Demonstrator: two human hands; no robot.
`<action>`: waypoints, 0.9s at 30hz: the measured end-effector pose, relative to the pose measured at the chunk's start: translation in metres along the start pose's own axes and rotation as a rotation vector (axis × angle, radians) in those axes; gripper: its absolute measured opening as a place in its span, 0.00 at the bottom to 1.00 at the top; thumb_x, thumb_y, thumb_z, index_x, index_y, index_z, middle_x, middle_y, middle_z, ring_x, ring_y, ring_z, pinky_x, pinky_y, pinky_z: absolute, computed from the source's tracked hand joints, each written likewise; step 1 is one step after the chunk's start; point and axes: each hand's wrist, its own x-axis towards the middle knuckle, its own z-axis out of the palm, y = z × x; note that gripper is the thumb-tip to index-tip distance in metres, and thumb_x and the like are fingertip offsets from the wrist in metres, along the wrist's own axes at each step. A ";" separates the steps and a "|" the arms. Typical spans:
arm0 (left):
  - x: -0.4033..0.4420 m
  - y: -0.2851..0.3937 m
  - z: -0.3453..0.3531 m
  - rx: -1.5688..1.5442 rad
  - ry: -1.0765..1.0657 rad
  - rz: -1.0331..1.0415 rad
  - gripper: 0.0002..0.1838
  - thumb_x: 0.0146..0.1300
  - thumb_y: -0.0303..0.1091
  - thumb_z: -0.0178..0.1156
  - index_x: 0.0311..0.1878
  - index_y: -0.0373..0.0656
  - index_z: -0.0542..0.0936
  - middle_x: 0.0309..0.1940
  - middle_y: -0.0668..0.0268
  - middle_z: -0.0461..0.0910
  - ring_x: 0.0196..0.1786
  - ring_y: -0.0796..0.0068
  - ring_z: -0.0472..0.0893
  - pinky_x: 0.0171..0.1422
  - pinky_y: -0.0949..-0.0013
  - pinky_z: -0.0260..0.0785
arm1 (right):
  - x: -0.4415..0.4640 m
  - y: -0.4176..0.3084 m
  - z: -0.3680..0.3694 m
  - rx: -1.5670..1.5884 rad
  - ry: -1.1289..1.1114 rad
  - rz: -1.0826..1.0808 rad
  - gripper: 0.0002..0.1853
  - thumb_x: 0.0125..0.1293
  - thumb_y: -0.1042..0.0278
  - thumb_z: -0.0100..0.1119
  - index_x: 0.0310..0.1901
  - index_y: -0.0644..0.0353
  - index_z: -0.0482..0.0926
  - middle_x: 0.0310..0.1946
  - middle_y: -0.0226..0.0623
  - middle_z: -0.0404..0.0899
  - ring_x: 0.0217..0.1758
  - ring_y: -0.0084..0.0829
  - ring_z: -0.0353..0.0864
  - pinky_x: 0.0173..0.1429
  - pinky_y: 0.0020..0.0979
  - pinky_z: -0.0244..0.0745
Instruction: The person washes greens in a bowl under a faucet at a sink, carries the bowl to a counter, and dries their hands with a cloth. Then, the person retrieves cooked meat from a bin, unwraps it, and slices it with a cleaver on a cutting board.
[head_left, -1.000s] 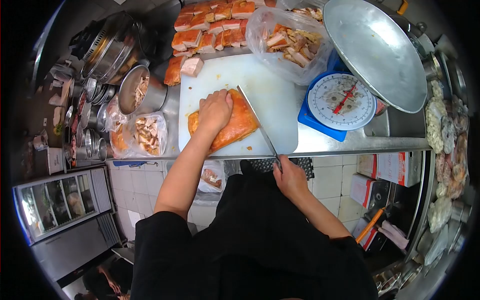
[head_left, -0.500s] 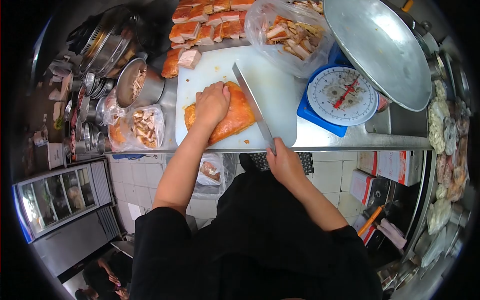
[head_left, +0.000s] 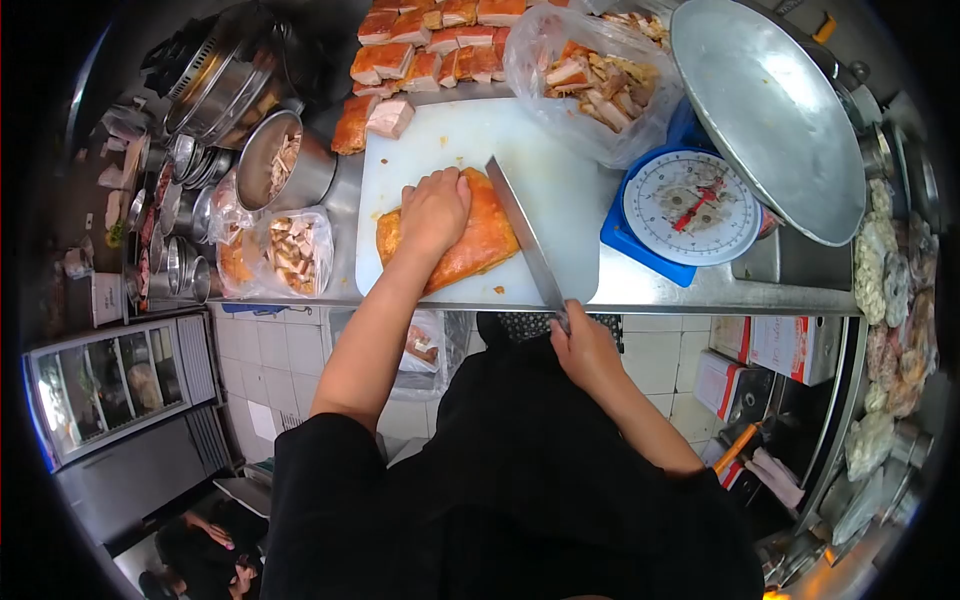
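Observation:
A slab of roast pork (head_left: 480,235) with browned skin lies on the white cutting board (head_left: 560,140). My left hand (head_left: 436,212) presses on top of the slab, fingers bent over its far left part, holding it against the board. In my right hand (head_left: 586,352) is the handle of a long knife (head_left: 528,236), with the fingers wrapped round it. The blade runs along the slab's right edge, its tip pointing away from me; I cannot tell whether it touches the meat. A pale cut block of pork (head_left: 390,118) sits at the board's far left corner.
Rows of cut pork pieces (head_left: 440,65) lie behind the board. To the right stand a blue dial scale (head_left: 690,207) with a large metal pan and a plastic bag of meat strips (head_left: 600,90). A metal pot (head_left: 310,175) and bagged pork (head_left: 297,250) are at the left.
My right hand has drawn the knife back toward my body along the slab's right side. My left hand stays on the slab. The whole view has shifted slightly.

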 end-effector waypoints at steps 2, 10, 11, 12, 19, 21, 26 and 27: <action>0.000 -0.001 -0.001 0.011 -0.024 -0.003 0.17 0.72 0.42 0.42 0.46 0.41 0.77 0.43 0.55 0.80 0.50 0.56 0.78 0.58 0.49 0.63 | 0.002 -0.002 -0.003 -0.011 -0.060 0.033 0.13 0.69 0.65 0.54 0.48 0.65 0.68 0.26 0.58 0.78 0.33 0.61 0.78 0.36 0.53 0.72; 0.003 0.000 -0.004 0.003 -0.044 -0.032 0.17 0.72 0.42 0.42 0.46 0.41 0.77 0.43 0.55 0.80 0.50 0.56 0.78 0.58 0.50 0.63 | 0.019 -0.011 -0.011 -0.027 -0.078 0.030 0.12 0.69 0.65 0.53 0.46 0.65 0.68 0.27 0.60 0.78 0.34 0.62 0.79 0.38 0.53 0.72; 0.004 -0.001 -0.005 -0.007 -0.044 -0.023 0.17 0.72 0.42 0.42 0.46 0.42 0.77 0.43 0.56 0.81 0.50 0.56 0.78 0.58 0.50 0.63 | 0.013 -0.009 -0.012 -0.029 -0.084 0.014 0.11 0.69 0.66 0.52 0.44 0.65 0.67 0.28 0.59 0.79 0.35 0.61 0.79 0.39 0.54 0.72; 0.003 -0.001 -0.005 -0.014 -0.052 -0.006 0.17 0.72 0.42 0.42 0.46 0.42 0.77 0.43 0.56 0.81 0.50 0.56 0.78 0.58 0.50 0.63 | 0.007 -0.008 -0.011 -0.025 -0.085 0.007 0.10 0.68 0.66 0.52 0.42 0.65 0.67 0.29 0.58 0.79 0.36 0.60 0.79 0.41 0.54 0.73; 0.005 -0.001 -0.006 -0.010 -0.033 -0.034 0.17 0.72 0.42 0.42 0.45 0.42 0.77 0.43 0.57 0.81 0.50 0.57 0.78 0.58 0.51 0.63 | 0.047 -0.022 -0.007 -0.072 -0.094 0.009 0.16 0.68 0.65 0.51 0.52 0.67 0.68 0.34 0.61 0.80 0.36 0.62 0.79 0.41 0.53 0.74; 0.006 -0.003 -0.006 -0.017 -0.037 -0.039 0.17 0.72 0.42 0.42 0.45 0.42 0.77 0.43 0.57 0.81 0.50 0.57 0.78 0.58 0.50 0.63 | 0.024 -0.016 -0.014 -0.040 -0.131 0.017 0.17 0.68 0.65 0.51 0.52 0.67 0.68 0.34 0.62 0.80 0.37 0.62 0.79 0.43 0.54 0.74; 0.007 -0.003 -0.006 -0.019 -0.051 -0.024 0.17 0.72 0.42 0.43 0.46 0.42 0.78 0.43 0.56 0.81 0.50 0.56 0.78 0.58 0.50 0.63 | 0.097 -0.047 -0.009 -0.045 -0.139 0.005 0.17 0.67 0.65 0.50 0.53 0.67 0.69 0.35 0.64 0.79 0.43 0.61 0.80 0.49 0.55 0.73; 0.007 -0.004 -0.011 -0.043 -0.044 -0.017 0.16 0.72 0.42 0.44 0.46 0.42 0.78 0.42 0.54 0.81 0.49 0.54 0.78 0.58 0.49 0.64 | 0.099 -0.052 -0.011 -0.042 -0.135 -0.010 0.17 0.67 0.65 0.50 0.53 0.67 0.69 0.35 0.64 0.79 0.43 0.61 0.80 0.49 0.55 0.73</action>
